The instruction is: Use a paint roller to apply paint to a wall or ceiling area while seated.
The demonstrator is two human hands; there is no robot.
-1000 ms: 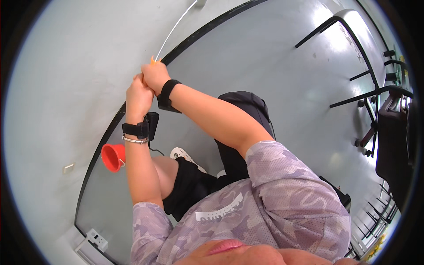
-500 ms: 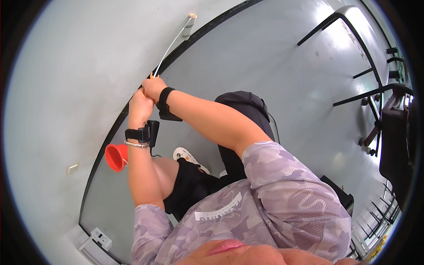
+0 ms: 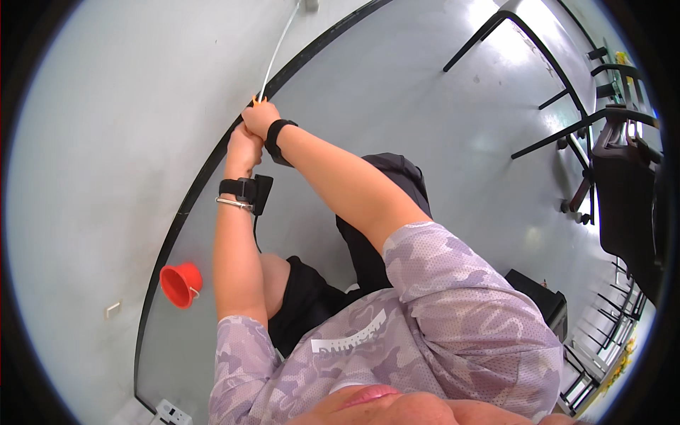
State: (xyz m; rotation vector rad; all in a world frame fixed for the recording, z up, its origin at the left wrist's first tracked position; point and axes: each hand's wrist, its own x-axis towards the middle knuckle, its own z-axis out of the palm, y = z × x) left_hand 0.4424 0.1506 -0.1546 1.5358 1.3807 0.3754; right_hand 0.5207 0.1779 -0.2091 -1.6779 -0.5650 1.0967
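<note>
A paint roller with a long thin white rod (image 3: 280, 44) and orange fittings is held out in front of me. Its roller head (image 3: 311, 5), greyish white, lies over the pale wall and is cut off by the top of the picture. My right hand (image 3: 261, 117) is closed round the grip, with orange tips showing just above the fingers. Directly below it, my left hand (image 3: 243, 150) is also closed on the grip, touching the right. Both hands hide most of the handle. A red bucket (image 3: 181, 285) stands on the floor left of my left forearm.
The pale wall (image 3: 127, 170) with a dark skirting strip (image 3: 185, 202) curves along the left. A white socket box (image 3: 172, 412) is at the lower left. Black-legged furniture (image 3: 552, 71) and a dark chair (image 3: 627, 198) stand at the right, a black box (image 3: 540, 301) beside me.
Both hands and the roller have gone farther up and slightly right in the picture, so the roller head is mostly out of view. The view has shifted, with the bucket lower.
</note>
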